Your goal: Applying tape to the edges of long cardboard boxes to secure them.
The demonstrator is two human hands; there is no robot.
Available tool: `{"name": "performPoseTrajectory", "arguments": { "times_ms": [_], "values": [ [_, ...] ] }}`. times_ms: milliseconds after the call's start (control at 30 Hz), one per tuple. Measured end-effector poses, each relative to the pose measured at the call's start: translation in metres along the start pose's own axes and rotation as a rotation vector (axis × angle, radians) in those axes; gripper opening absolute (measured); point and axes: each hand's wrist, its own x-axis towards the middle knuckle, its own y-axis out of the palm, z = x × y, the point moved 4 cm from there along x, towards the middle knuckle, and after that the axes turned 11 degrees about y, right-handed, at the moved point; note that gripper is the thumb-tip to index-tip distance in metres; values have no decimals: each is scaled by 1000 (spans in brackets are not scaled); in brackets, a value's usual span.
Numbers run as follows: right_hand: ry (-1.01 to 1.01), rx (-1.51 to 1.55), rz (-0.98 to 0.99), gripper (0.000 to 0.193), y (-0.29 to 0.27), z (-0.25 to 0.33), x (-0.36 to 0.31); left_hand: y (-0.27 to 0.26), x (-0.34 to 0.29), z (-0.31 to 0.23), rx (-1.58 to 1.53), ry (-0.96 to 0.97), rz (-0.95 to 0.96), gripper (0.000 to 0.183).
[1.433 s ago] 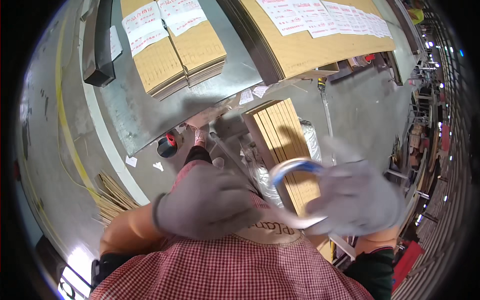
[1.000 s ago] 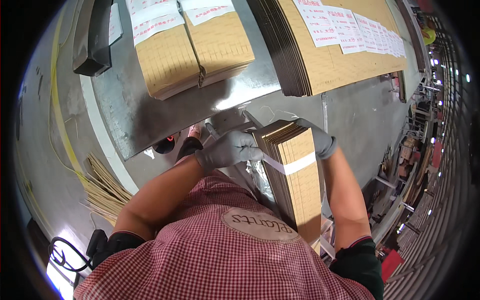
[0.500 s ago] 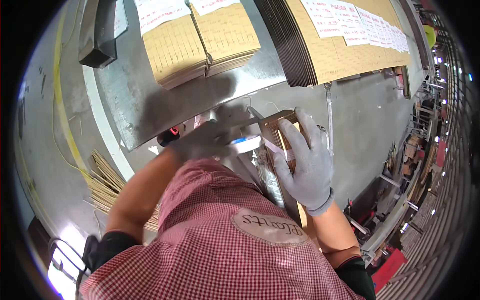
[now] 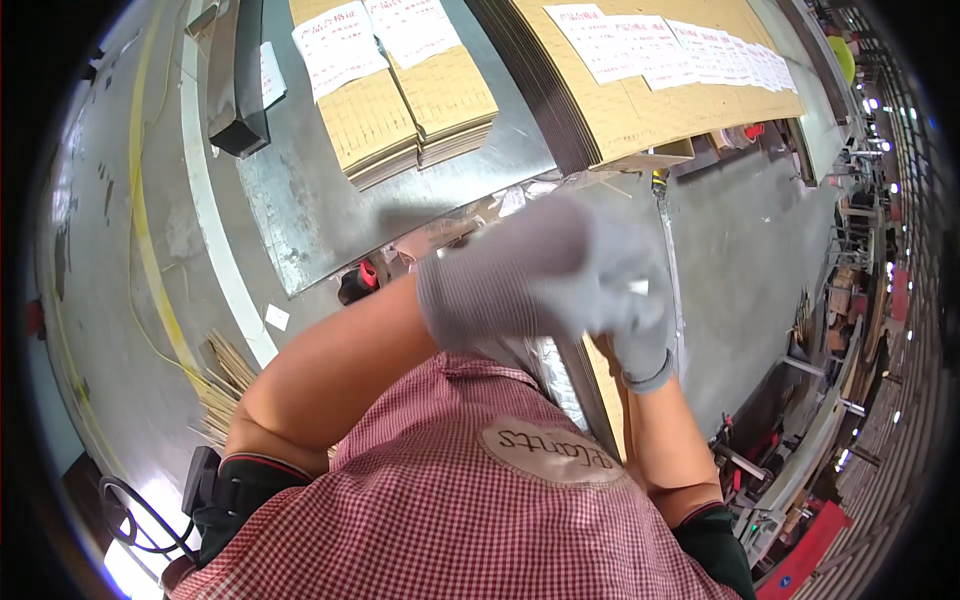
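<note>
The left hand (image 4: 530, 265), in a grey glove, reaches across to the person's right and overlaps the gloved right hand (image 4: 640, 335) in view. State of the fingers on either hand cannot be told (motion blur and overlap). The upright stack of tan boards (image 4: 607, 384) is below both hands, mostly hidden, in front of the apron (image 4: 440, 490). Two paper-topped bundles (image 4: 375, 130) lie on the metal table (image 4: 290, 220).

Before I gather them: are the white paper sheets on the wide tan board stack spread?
Spread: white paper sheets fan out, overlapping.
</note>
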Motion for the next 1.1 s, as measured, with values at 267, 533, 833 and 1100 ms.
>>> {"name": "performPoseTrajectory", "arguments": {
  "times_ms": [267, 533, 833, 1100],
  "values": [
    [400, 262, 331, 43, -58, -43, 34, 28, 2, 64, -55, 90, 181, 41],
    [-97, -536, 453, 22, -39, 90, 45, 25, -11, 72, -142, 104, -21, 53],
    [-162, -1083, 4, 24, -60, 35, 77, 42, 0, 49, 304, 194, 198, 42],
    [-210, -500, -270, 54, -99, 106, 110, 100, 10, 31, 772, 423, 748, 53]
  ]
}}
